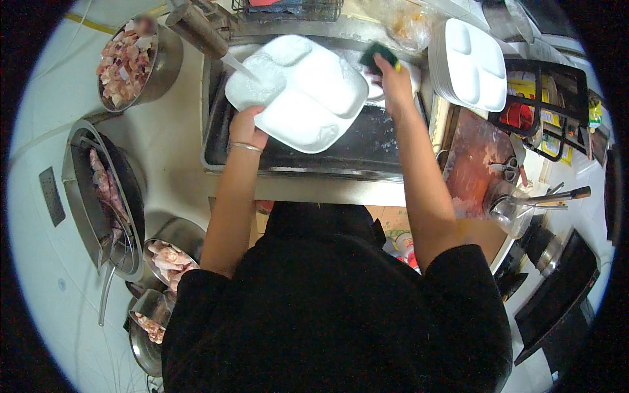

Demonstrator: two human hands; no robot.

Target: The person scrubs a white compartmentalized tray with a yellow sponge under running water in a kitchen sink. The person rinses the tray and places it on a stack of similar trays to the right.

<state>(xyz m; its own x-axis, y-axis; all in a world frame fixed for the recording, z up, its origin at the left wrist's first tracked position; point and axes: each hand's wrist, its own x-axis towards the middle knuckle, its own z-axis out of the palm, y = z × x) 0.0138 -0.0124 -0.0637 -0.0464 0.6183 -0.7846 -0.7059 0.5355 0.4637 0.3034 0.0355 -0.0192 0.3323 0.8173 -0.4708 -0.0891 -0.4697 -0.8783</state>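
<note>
My left hand (247,128) grips the near left edge of a white divided plate (300,93), tilted above the sink (363,142). From the faucet (196,30) a stream of water (240,66) runs onto the plate's left compartment and spreads over its surface. Off the plate's right side, my right hand (390,78) holds a dark green scouring sponge (378,58) with a bit of yellow showing. Beneath that hand, part of another white dish shows in the sink, mostly hidden.
A stack of white divided plates (474,64) stands right of the sink. Beyond a stained cutting board (474,152) are scissors (508,169) and a utensil jar (506,209). Leftward sit a metal pot of cut meat (169,56), a large basin (73,147) and a bowl of meat (169,260).
</note>
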